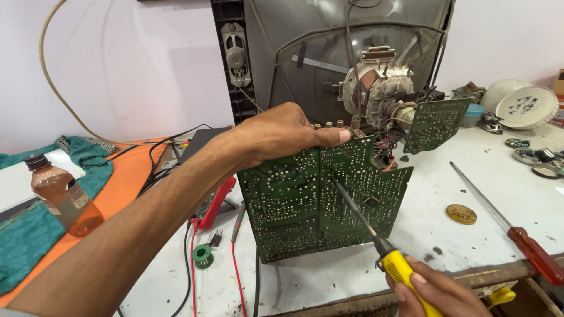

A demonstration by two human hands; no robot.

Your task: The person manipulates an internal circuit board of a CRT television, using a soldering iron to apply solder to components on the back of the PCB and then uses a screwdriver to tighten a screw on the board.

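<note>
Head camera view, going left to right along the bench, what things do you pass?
Amber bottle → green solder spool → green circuit board → yellow-handled soldering iron → round brass disc → red-handled screwdriver.

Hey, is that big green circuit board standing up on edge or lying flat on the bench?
Standing on edge: the green circuit board rests its bottom edge on the bench, and the left hand grips its top.

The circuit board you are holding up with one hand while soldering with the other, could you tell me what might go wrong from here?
1. The left hand holds the circuit board only at its top edge, so it might tip or slip under the soldering iron.
2. The right hand holds the iron near the bare forearm; a slip could burn it.
3. The red wires lie below and could get scorched.
</note>
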